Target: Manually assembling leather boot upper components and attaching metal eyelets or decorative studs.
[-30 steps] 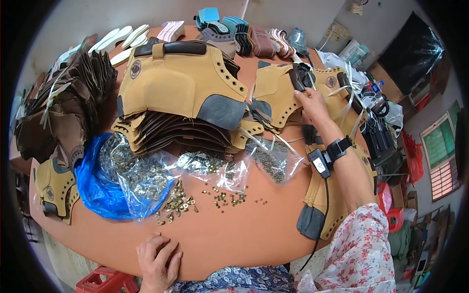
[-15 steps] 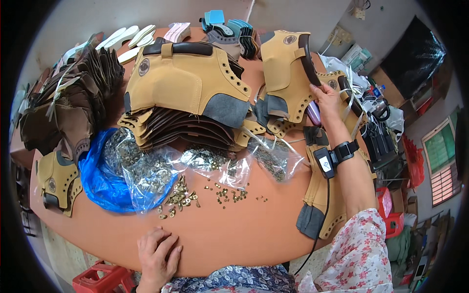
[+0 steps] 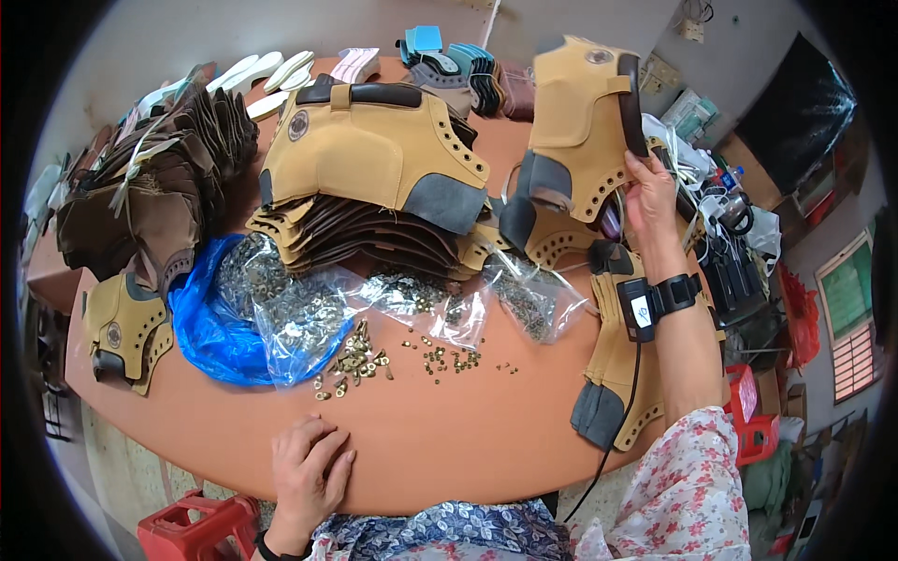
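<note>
My right hand grips a tan boot upper by its dark padded collar, at the far right of the table. The upper hangs raised, with a row of eyelet holes and a dark grey toe patch at its lower end. Another tan piece lies just below it. At the near edge my left hand rests on the table, empty, its fingers loosely bent and the thumb apart. Ahead of it are loose brass-coloured lace hooks and smaller metal rings.
A stack of tan uppers stands mid-table, with brown uppers at left. Clear bags of metal fittings and a blue bag lie in front. More tan uppers are under my right forearm. A red stool stands lower left.
My right hand has lifted the tan boot upper up and to the right, away from the pieces beneath. My left hand stays by the near edge. The whole view has shifted slightly.
</note>
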Demonstrator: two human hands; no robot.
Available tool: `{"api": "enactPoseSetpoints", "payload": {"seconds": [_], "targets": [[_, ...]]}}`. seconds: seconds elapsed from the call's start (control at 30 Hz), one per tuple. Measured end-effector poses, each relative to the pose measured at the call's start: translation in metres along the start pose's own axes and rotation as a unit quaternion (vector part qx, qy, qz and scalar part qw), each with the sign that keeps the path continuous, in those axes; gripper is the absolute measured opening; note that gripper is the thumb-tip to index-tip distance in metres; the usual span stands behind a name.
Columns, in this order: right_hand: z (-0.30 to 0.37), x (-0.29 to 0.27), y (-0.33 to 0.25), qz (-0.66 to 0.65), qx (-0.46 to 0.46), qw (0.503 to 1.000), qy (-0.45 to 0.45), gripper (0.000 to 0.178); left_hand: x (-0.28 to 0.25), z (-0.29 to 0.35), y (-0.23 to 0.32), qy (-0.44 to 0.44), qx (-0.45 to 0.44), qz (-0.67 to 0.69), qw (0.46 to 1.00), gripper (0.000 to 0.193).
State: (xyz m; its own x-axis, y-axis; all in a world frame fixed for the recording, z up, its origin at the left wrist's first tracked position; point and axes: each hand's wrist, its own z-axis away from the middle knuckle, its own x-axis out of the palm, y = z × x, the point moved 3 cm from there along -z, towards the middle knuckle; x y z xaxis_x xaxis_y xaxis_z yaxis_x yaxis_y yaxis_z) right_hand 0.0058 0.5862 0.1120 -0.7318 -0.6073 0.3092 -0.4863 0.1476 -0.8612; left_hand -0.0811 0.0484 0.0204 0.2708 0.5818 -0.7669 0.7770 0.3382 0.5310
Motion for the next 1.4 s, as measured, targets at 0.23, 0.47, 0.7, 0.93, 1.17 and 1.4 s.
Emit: {"api": "enactPoseSetpoints", "payload": {"seconds": [0.23, 0.47, 0.7, 0.93, 1.17, 1.4], "targets": [[-0.007, -0.002, -0.038, -0.08, -0.042, 0.995, -0.052, 0.02, 0.0, 0.0, -0.001, -0.005, -0.007, 0.0, 1.0, 0.025], [0.001, -0.006, -0.072, -0.129, -0.083, 0.982, -0.11, 0.024, 0.001, -0.001, 0.0, -0.008, -0.007, 0.001, 1.0, 0.026], [-0.004, 0.004, -0.101, -0.141, -0.095, 0.974, -0.149, 0.029, 0.001, 0.0, 0.0, -0.001, -0.008, -0.001, 1.0, 0.026], [-0.002, 0.017, -0.117, -0.143, -0.102, 0.972, -0.156, 0.031, 0.001, -0.001, 0.001, -0.004, -0.016, 0.008, 1.0, 0.026], [0.01, 0.002, -0.145, -0.103, -0.111, 0.974, -0.171, 0.027, 0.001, 0.001, 0.001, 0.007, -0.004, 0.006, 1.0, 0.025], [0.04, 0.03, -0.184, -0.084, -0.147, 0.958, -0.233, 0.017, 0.002, 0.004, -0.002, 0.017, 0.004, 0.019, 1.0, 0.023]]}}
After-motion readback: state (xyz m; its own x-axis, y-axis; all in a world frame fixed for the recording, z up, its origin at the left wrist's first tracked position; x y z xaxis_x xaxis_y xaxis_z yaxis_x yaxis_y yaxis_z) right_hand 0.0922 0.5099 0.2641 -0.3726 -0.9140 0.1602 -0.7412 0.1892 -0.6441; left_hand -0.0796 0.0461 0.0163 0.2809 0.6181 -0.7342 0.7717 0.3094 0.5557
